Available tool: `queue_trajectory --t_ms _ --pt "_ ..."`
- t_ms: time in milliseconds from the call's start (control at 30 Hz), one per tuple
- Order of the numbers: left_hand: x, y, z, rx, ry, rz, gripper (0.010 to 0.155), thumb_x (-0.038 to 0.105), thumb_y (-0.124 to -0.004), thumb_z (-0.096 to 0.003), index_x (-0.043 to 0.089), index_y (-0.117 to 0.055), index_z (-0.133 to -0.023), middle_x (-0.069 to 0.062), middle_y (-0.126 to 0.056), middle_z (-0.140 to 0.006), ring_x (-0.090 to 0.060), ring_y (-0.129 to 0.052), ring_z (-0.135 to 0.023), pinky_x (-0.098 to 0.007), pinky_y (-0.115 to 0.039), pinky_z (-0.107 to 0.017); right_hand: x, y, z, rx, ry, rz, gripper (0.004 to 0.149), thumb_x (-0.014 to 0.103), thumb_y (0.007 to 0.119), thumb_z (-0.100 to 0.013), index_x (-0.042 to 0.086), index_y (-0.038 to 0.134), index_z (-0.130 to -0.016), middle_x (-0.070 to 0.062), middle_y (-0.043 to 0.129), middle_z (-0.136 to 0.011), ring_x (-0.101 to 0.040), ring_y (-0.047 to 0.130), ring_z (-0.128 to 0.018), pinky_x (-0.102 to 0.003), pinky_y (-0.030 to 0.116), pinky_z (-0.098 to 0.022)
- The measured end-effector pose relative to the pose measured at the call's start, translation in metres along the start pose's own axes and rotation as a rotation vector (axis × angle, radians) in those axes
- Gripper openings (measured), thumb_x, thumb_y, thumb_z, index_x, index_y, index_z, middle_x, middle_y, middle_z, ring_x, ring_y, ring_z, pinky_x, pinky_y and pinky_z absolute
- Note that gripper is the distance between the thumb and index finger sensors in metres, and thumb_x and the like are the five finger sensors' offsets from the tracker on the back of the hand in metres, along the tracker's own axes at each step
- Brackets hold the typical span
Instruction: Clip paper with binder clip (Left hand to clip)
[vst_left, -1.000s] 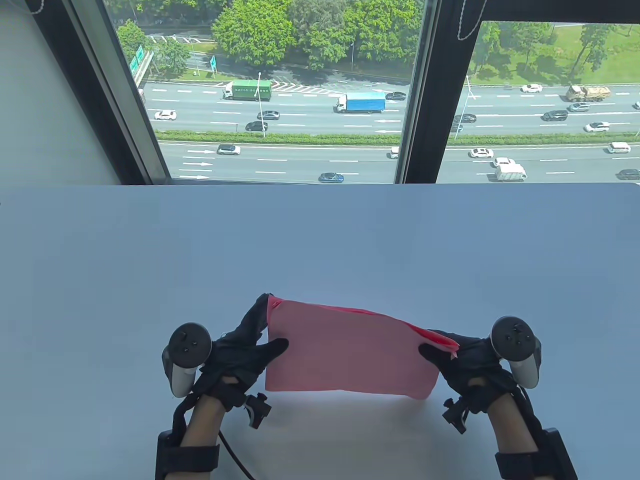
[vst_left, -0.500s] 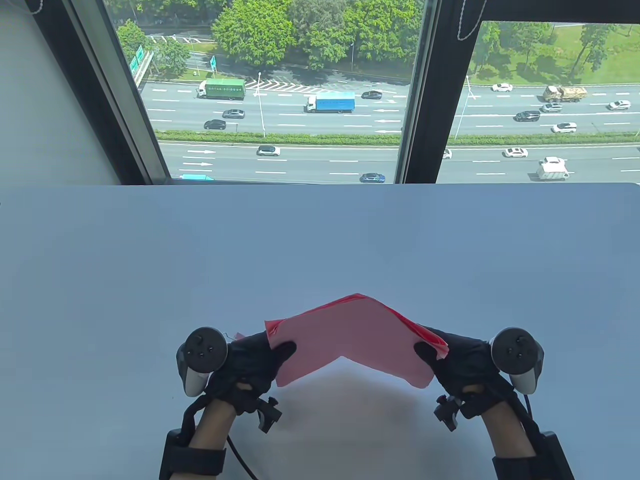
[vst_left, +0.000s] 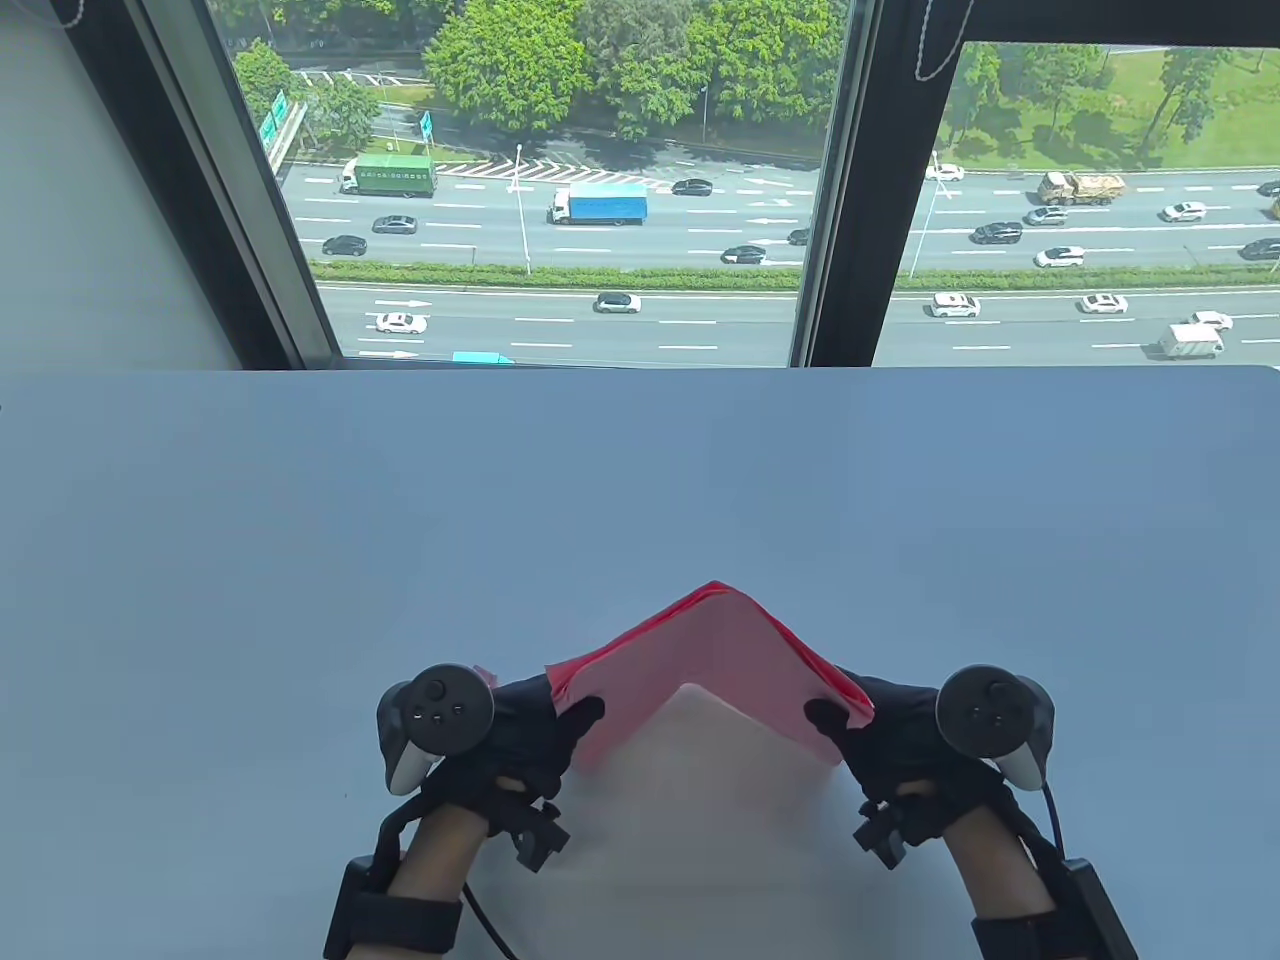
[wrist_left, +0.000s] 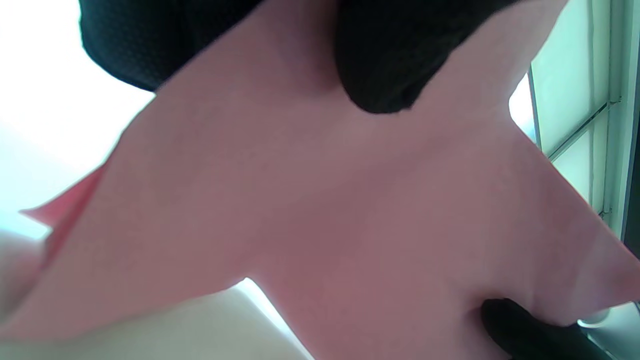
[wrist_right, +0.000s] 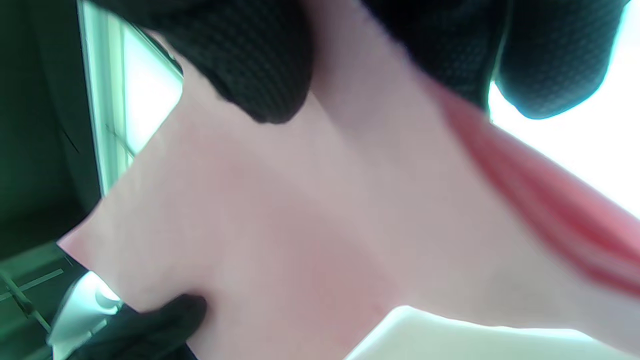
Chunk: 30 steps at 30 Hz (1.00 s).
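A stack of pink paper sheets (vst_left: 712, 650) is held above the white table (vst_left: 640, 480), bent upward into a peak in the middle. My left hand (vst_left: 560, 705) pinches its left edge, thumb on the near face. My right hand (vst_left: 845, 715) pinches its right edge the same way. In the left wrist view the paper (wrist_left: 320, 210) fills the frame, with my left thumb (wrist_left: 390, 65) on it and a right fingertip at the bottom right. The right wrist view shows the paper (wrist_right: 310, 210) under my right thumb (wrist_right: 260, 70). No binder clip is in view.
The table's far edge meets a large window (vst_left: 560, 180) with dark frames. A small pink scrap (vst_left: 484, 676) shows just behind my left hand's tracker (vst_left: 436, 715).
My hands have moved toward each other, and the flat paper has buckled upward into a sharper peak. Both hands keep their hold on the edges.
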<state>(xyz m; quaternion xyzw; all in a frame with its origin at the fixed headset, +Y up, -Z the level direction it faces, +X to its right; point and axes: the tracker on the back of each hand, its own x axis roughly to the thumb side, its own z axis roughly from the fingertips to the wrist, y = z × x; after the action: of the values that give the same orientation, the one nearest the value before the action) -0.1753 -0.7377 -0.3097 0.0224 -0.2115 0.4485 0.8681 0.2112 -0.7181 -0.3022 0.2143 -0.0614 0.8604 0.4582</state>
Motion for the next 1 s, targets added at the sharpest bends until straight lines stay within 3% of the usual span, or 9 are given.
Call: queue_trajectory --t_ms 67,133,167,300,400,500,600,867,1000 --pt "-0.001 -0.001 0.0 -0.017 0.031 0.019 0.054 0.036 -0.083 -0.046 0.028 -0.079 -0.099 -0.007 -0.093 -0.092 -0.035 -0.097 -0.077 -0.058 -0.074 -0.058 0.002 -0.002 0.001 -0.035 -0.017 0.03 0.05 0.03 0.087 -0.043 0.011 0.084 -0.09 -0.015 0.099 -0.076 -0.039 0.103 -0.056 -0.059 0.079 -0.046" --pt "-0.004 -0.003 -0.001 -0.068 0.067 0.002 0.052 0.034 -0.082 -0.0469 0.027 -0.079 -0.099 -0.005 -0.094 -0.092 -0.036 -0.096 -0.077 -0.059 -0.074 -0.059 -0.003 0.002 -0.001 0.031 0.026 0.036 0.051 0.03 0.088 -0.044 0.011 0.084 -0.091 -0.015 0.098 -0.078 -0.04 0.102 -0.057 -0.06 0.078 -0.046" --pt "-0.005 -0.002 -0.001 -0.043 0.031 0.003 0.05 0.034 -0.082 -0.0467 0.027 -0.082 -0.097 -0.007 -0.096 -0.089 -0.035 -0.099 -0.074 -0.058 -0.076 -0.057 -0.006 0.004 0.0 0.087 0.058 0.025 0.051 0.031 0.087 -0.044 0.01 0.083 -0.091 -0.015 0.098 -0.078 -0.04 0.102 -0.058 -0.061 0.077 -0.047" --pt "-0.001 0.003 0.001 0.033 0.015 0.064 0.051 0.036 -0.083 -0.0458 0.025 -0.083 -0.096 -0.007 -0.097 -0.088 -0.035 -0.1 -0.072 -0.057 -0.076 -0.056 0.0 0.0 0.0 0.007 0.011 -0.002 0.05 0.031 0.087 -0.044 0.009 0.085 -0.089 -0.015 0.099 -0.075 -0.039 0.103 -0.055 -0.06 0.079 -0.046" --pt "-0.006 -0.001 0.0 -0.12 0.096 0.022 0.05 0.037 -0.081 -0.0474 0.028 -0.081 -0.097 -0.004 -0.097 -0.089 -0.035 -0.099 -0.073 -0.058 -0.075 -0.057 -0.004 0.006 -0.002 0.091 0.055 0.026 0.05 0.031 0.087 -0.044 0.01 0.084 -0.09 -0.015 0.099 -0.076 -0.04 0.103 -0.056 -0.06 0.078 -0.046" --pt "-0.009 0.001 -0.001 -0.058 0.097 0.077 0.049 0.034 -0.082 -0.0466 0.026 -0.084 -0.095 -0.006 -0.098 -0.087 -0.035 -0.1 -0.071 -0.058 -0.076 -0.056 -0.008 0.006 -0.002 0.079 0.056 -0.008 0.05 0.029 0.087 -0.044 0.008 0.084 -0.089 -0.016 0.099 -0.075 -0.04 0.103 -0.055 -0.06 0.078 -0.046" --pt "-0.013 0.004 -0.002 -0.092 0.116 0.094 0.048 0.034 -0.081 -0.0468 0.028 -0.085 -0.094 -0.005 -0.099 -0.086 -0.034 -0.101 -0.071 -0.057 -0.076 -0.056 -0.009 -0.002 -0.002 0.055 0.06 -0.013 0.048 0.027 0.087 -0.044 0.014 0.085 -0.09 -0.014 0.1 -0.075 -0.039 0.103 -0.056 -0.059 0.078 -0.046" --pt "-0.018 0.012 -0.001 -0.216 0.164 0.303 0.046 0.033 -0.08 -0.0468 0.028 -0.088 -0.092 -0.004 -0.101 -0.082 -0.033 -0.103 -0.066 -0.056 -0.078 -0.055 -0.025 -0.016 -0.003 0.121 0.148 -0.279 0.044 0.024 0.084 -0.044 0.019 0.088 -0.088 -0.011 0.102 -0.067 -0.035 0.104 -0.048 -0.058 0.078 -0.046" --pt "-0.018 0.013 -0.001 -0.273 0.175 0.367 0.046 0.033 -0.08 -0.0465 0.027 -0.089 -0.091 -0.004 -0.104 -0.077 -0.031 -0.105 -0.062 -0.054 -0.08 -0.053 -0.029 -0.016 -0.004 0.221 0.182 -0.385 0.044 0.024 0.084 -0.044 0.017 0.089 -0.088 -0.011 0.103 -0.065 -0.034 0.104 -0.046 -0.058 0.078 -0.046"
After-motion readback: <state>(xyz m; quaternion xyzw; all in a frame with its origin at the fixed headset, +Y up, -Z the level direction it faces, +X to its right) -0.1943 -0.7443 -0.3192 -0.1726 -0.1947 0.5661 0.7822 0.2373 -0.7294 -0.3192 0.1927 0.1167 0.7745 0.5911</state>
